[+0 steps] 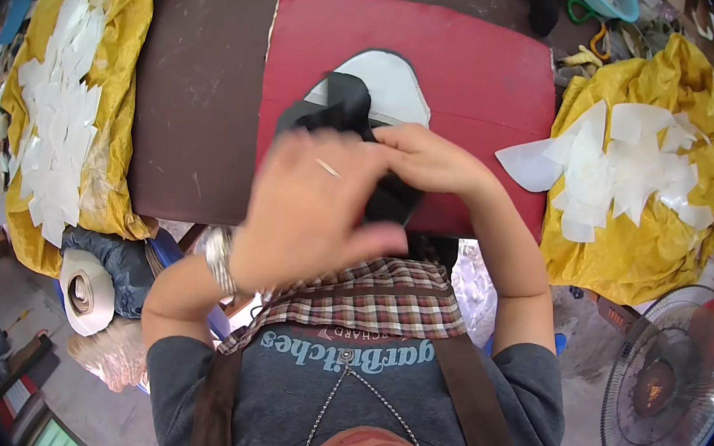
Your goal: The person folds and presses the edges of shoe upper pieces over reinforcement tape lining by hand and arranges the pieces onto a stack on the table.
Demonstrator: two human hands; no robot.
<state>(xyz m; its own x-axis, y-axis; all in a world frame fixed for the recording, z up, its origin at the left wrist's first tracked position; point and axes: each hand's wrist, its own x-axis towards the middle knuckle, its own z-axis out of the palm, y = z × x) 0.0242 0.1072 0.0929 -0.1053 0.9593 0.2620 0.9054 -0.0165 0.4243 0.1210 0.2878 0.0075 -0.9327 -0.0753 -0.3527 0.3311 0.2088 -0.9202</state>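
A soft black piece [351,99], fabric or thin leather, lies folded over a white rounded panel with a dark edge [388,81]. Both rest on a red mat [488,79]. Over the black piece is my left hand [315,205], blurred by motion, its thumb stretched out to the right. Its fingertips are foreshortened, and no held thing shows in it. A small pale strip shows across its back. From the right, my right hand [434,161] pinches the black piece at its fingertips. My left hand covers much of the black material, part of which shows below my right hand.
Yellow sheeting with white cut pieces [57,110] lies left on the brown table [204,56]; more yellow sheeting with translucent pieces [627,170] lies right. A fan [665,381] stands at lower right. A white roll [87,291] sits below the table's left edge.
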